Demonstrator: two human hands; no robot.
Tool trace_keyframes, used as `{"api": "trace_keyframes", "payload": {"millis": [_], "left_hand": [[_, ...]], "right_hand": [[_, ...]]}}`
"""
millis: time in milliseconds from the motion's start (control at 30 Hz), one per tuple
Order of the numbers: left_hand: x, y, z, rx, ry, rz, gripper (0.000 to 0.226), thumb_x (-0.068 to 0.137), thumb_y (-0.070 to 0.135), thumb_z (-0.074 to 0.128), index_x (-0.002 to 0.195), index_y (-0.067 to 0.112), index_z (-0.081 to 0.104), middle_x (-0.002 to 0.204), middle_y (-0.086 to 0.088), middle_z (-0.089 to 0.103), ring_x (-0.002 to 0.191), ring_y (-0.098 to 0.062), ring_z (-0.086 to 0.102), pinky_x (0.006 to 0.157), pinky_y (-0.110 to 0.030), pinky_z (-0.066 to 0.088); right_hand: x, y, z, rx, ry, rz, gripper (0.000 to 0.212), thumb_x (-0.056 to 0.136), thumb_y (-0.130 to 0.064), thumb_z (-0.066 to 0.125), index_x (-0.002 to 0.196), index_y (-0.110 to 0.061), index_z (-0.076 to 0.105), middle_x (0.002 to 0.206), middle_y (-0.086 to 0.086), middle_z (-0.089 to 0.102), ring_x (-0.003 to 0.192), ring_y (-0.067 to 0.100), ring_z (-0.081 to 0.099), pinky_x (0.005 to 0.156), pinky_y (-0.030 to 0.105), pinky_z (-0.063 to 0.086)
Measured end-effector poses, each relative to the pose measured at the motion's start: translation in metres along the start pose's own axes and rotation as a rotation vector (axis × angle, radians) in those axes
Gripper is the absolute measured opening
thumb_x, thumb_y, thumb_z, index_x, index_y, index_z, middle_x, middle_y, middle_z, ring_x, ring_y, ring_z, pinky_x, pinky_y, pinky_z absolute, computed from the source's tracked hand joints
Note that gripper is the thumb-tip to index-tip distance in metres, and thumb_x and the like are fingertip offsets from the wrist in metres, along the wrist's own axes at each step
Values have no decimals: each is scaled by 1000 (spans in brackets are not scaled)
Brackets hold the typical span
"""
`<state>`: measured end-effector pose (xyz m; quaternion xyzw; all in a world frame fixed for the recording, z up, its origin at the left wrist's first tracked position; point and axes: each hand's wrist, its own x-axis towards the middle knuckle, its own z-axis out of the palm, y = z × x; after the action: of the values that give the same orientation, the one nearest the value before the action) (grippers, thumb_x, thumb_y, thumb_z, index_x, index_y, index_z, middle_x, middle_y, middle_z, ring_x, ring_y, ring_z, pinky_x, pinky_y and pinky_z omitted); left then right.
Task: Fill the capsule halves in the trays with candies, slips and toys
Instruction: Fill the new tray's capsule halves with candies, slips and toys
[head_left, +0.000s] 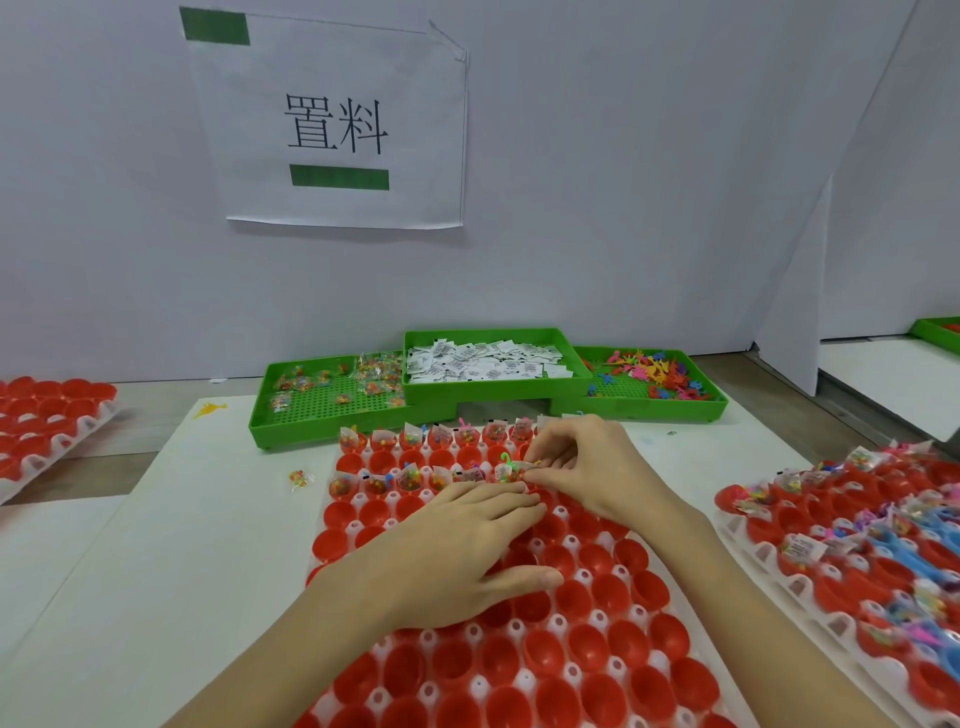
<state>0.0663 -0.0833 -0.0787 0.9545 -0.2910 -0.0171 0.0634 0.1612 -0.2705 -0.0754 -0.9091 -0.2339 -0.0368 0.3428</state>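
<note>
In the upper left of my frame a white paper sign (337, 124) with black characters and two green bars hangs on the grey partition wall (649, 182).

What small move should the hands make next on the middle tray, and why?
Probably the right hand should let the small toys it pinches drop into the red plastic capsule half just below. The third row is filled only up to there, and the left hand lies flat on the white tray, steadying it.

Head-height, forward-down, close over tray (524, 631)
</note>
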Motion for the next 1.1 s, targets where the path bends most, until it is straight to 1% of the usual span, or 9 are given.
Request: {"api": "trace_keyframes", "payload": {"millis": [167,300,467,600,800,900,1000,1033,1100], "left_hand": [[-1,-1,1,-2,-8,3,77,100,71,26,163,27,21,170,13,16,155,0,3,117,-17,-10],[0,-2,0,-11,-18,-1,78,100,72,26,163,27,20,170,14,15,155,0,3,121,-20,-7],[-1,-1,0,-24,-29,-3,77,100,71,27,163,27,21,170,14,16,155,-1,4,120,-20,-8],[-1,-1,-2,-28,-42,-7,77,100,71,27,163,27,20,170,14,15,155,-1,4,120,-20,-7],[-1,-1,-3,-31,-58,-13,77,100,70,28,163,27,20,170,13,15,155,-2,4,124,-23,-4],[-1,-1,-4,-31,-63,-14,76,101,70,29,163,26,21,170,12,16,155,-2,5,125,-25,-2],[-1,-2,-5,-26,-66,-15,76,100,70,29,163,26,22,170,12,16,155,-2,5,126,-27,-1],[-2,-2,-5,-30,-69,-16,76,100,70,28,163,27,22,170,12,16,155,-2,5,127,-27,-1],[-2,-3,-5,-37,-73,-16,77,100,70,29,163,27,22,170,12,16,155,-2,5,127,-28,0]], "right_hand": [[-1,-2,-5,-94,-15,-62,4,88,-24,79,91,-24,82,84,-11,76,79,0,68,75,11,52],[0,-2,-4,-140,15,-49,7,90,-17,77,93,-23,80,82,-8,75,77,3,68,76,19,55],[2,-4,1,-149,2,-3,12,82,-12,80,80,-23,77,74,-10,70,66,-1,62,62,9,47],[4,-4,2,-149,-1,40,11,79,-11,84,78,-21,78,75,-8,71,65,0,62,61,8,48],[0,-3,-6,-145,-56,-22,3,88,-22,80,88,-24,82,82,-12,75,76,-1,67,73,12,52],[-1,-5,-4,-163,-24,-33,7,89,-18,78,83,-22,79,82,-10,74,75,2,66,71,13,51],[-1,-7,3,-175,3,-37,21,85,-10,78,74,-26,70,82,-4,73,75,7,66,73,22,54],[-1,-8,3,-173,9,-39,22,84,-10,78,74,-27,70,82,-5,73,75,7,66,72,21,54],[-1,-5,2,-178,17,-42,14,86,-16,79,78,-26,76,79,-10,70,71,1,63,67,10,46]]}}
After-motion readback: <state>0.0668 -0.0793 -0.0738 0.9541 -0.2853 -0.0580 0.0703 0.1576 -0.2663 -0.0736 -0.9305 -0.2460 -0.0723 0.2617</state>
